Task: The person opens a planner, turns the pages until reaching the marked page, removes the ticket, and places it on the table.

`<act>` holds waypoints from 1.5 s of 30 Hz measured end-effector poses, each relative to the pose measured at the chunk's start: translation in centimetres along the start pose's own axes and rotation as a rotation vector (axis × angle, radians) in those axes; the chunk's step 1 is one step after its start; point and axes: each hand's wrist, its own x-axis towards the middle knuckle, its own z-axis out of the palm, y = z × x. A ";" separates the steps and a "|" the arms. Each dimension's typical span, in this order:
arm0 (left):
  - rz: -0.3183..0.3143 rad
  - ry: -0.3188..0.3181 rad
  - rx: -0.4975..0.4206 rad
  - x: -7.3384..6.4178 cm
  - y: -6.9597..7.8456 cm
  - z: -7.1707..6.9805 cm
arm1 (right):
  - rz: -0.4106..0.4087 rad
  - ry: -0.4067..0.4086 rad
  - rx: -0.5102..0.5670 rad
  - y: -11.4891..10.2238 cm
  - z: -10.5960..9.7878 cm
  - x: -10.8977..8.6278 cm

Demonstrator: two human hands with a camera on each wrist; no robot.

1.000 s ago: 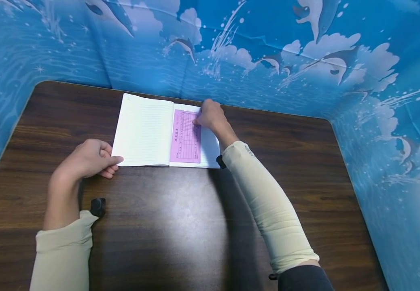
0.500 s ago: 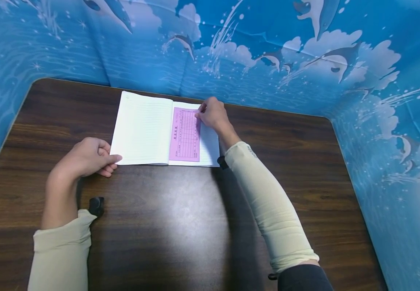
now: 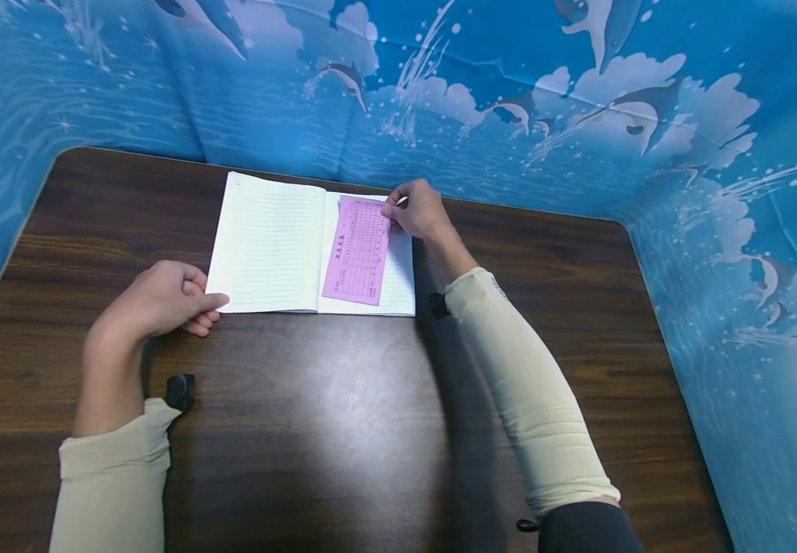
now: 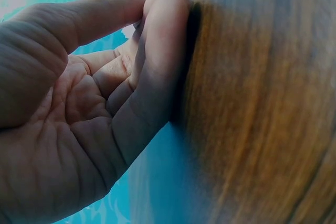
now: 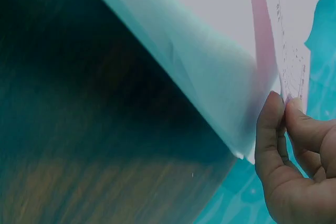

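Observation:
An open notebook point(image 3: 267, 246) with lined white pages lies near the far edge of the table. Over its right page is a pink printed form slip point(image 3: 357, 253), tilted, with its upper end leaning right. My right hand point(image 3: 418, 209) pinches the slip's upper right corner between thumb and fingers; in the right wrist view the slip point(image 5: 294, 72) stands up from the page at that corner. At the notebook's lower left corner, my left hand point(image 3: 167, 299) pinches the page edge, thumb on top and fingers beneath. The left wrist view shows the left hand point(image 4: 105, 87) low against the wood.
The dark wood-grain table point(image 3: 302, 430) reaches toward me, with a bright glare patch in its middle. A blue dolphin-print curtain point(image 3: 267, 100) hangs behind the far edge and along the sides.
The pink slip has come up at its upper right corner and turned, shifting right with my right hand. My left hand stays at the notebook's corner.

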 end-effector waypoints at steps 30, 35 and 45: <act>0.000 -0.016 -0.006 0.0 0.4 -0.3 | 0.069 -0.120 0.075 6.5 -7.5 -1.4; -0.008 -0.018 -0.009 0.0 0.5 -0.4 | 0.103 -0.137 0.036 7.9 -8.7 -1.9; -0.013 -0.011 0.019 -0.2 0.5 -0.4 | 0.178 -0.129 0.005 11.0 -9.6 -2.5</act>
